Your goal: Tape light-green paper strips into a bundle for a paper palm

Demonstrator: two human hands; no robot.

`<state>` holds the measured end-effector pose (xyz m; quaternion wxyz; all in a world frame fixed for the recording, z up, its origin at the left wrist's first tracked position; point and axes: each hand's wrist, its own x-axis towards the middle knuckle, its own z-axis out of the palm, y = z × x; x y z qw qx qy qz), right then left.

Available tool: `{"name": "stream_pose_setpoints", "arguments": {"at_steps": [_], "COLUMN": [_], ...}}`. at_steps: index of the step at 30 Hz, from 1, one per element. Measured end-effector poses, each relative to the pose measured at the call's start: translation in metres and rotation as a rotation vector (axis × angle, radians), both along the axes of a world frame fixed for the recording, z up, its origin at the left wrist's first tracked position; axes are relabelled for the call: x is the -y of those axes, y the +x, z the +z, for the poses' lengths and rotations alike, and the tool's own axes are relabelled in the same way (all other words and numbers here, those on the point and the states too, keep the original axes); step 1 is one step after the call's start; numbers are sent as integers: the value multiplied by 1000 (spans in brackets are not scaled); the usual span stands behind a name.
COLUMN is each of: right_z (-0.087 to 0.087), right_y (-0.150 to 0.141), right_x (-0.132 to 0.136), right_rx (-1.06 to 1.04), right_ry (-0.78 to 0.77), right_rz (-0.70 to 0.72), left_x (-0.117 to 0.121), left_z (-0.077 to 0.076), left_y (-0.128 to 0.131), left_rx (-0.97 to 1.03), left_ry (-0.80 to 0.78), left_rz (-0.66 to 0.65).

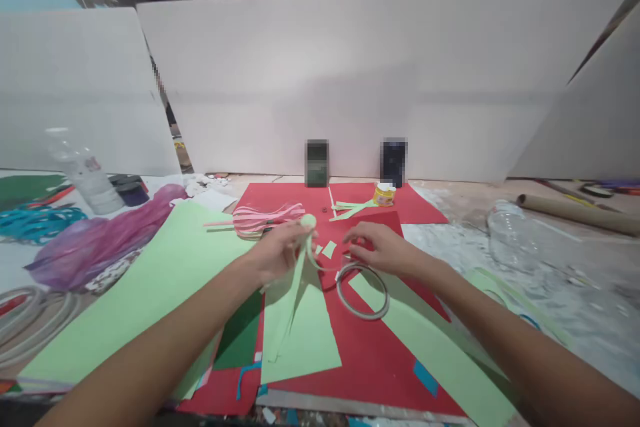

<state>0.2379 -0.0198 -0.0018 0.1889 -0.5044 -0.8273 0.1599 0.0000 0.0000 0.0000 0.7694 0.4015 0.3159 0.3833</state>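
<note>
- Two bare hands over red paper (370, 360).
- Left hand (281, 250): thumb and fingers pinching green strips (299, 273), coil (309, 221) at the top, tails hanging above a green sheet (305, 353).
- Right hand (375, 247): fingers bent, near the strips; cannot tell whether it grips anything.
- Ring (370, 315): just below the right hand.
- Pink strips (267, 217): beside the left hand.
- Yellow jar (385, 195): on red paper, beyond both hands.
</note>
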Motion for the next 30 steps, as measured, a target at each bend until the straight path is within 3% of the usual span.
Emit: {"name": "stream_pose_setpoints", "arguments": {"at_steps": [3,6,10,14,20,30], "right_z": [-11,-19,-19,-12,-11,-21], "right_y": [4,10,17,22,20,8], "right_x": [-4,-3,-17,-64,-126,-150], "right_rx": [-60,-65,-60,136,261,268], "right_ry": [-28,-1,71,184,146,75], "right_rz": [-16,-56,-118,-210,-217,-145], "left_x": [-12,-20,-15,-4,2,2], "left_z": [18,21,1,-17,-14,-14], "left_y": [-25,-39,-26,-2,2,-2], "left_rx": [222,333,0,-179,-263,-248], "left_ry": [-125,-162,-124,23,62,74], "left_rz": [-14,-54,-83,-186,-264,-320]}}
